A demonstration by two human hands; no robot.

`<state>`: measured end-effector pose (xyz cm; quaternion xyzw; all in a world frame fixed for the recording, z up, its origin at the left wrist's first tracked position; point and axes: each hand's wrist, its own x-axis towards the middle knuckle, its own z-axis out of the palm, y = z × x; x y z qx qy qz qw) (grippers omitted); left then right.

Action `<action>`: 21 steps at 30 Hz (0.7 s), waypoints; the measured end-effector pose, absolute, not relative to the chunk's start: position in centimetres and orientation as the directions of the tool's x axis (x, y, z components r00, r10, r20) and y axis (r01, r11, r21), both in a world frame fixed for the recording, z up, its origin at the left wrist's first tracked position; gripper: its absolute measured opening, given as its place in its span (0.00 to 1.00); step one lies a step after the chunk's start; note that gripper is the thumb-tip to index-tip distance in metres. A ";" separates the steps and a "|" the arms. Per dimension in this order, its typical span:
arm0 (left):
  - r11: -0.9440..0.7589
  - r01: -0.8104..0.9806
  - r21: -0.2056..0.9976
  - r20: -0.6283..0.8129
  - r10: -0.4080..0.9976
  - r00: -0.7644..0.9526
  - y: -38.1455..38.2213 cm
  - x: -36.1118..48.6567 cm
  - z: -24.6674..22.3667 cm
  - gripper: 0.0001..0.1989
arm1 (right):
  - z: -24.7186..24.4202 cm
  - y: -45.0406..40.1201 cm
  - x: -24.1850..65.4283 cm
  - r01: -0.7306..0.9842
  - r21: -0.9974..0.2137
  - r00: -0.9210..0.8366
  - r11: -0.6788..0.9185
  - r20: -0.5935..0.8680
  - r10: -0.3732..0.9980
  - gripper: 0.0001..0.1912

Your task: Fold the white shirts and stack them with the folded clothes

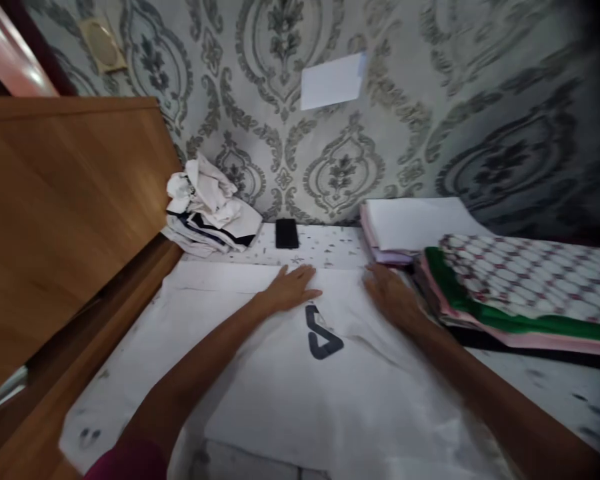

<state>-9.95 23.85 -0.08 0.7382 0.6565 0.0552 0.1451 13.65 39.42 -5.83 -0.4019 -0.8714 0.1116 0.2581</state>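
A white garment (280,380) with a dark printed logo is spread over a bed or table cover with small dark marks. Near its far edge, my left hand (291,288) lies on the cloth, left of the logo, with its fingers apart. My right hand (391,293) rests at the garment's far right part, slightly blurred, its fingers stretched forward. Neither hand grips anything that I can see. Beyond the hands, a black phone-like object (287,233) lies on the patterned cover (325,243).
A crumpled pile of white and dark cloth (213,207) sits at the back left, beside a wooden panel (70,213). Folded white cloth or sheets (420,223) and a stack of folded fabrics (540,287) lie on the right. Patterned wallpaper covers the wall behind.
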 end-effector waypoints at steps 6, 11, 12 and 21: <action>0.364 0.916 0.170 -0.121 0.930 -0.347 14.1 -20.5 0.4 0.35 | -5.7 38.2 12.6 0.680 -0.174 -0.654 0.712 0.296 0.697 0.23; 0.546 0.810 0.212 -0.053 0.834 -0.548 8.9 -28.3 0.4 0.33 | -5.4 37.9 12.5 0.707 -0.084 -0.663 0.702 0.269 0.699 0.24; 0.547 0.796 0.259 0.028 0.820 -0.572 8.1 -29.4 0.5 0.31 | -5.4 37.9 12.5 0.712 -0.063 -0.664 0.699 0.262 0.700 0.25; 0.649 0.588 0.483 0.124 0.614 -0.780 -2.8 -30.3 1.1 0.21 | -5.2 37.6 12.2 0.719 0.007 -0.677 0.695 0.235 0.698 0.27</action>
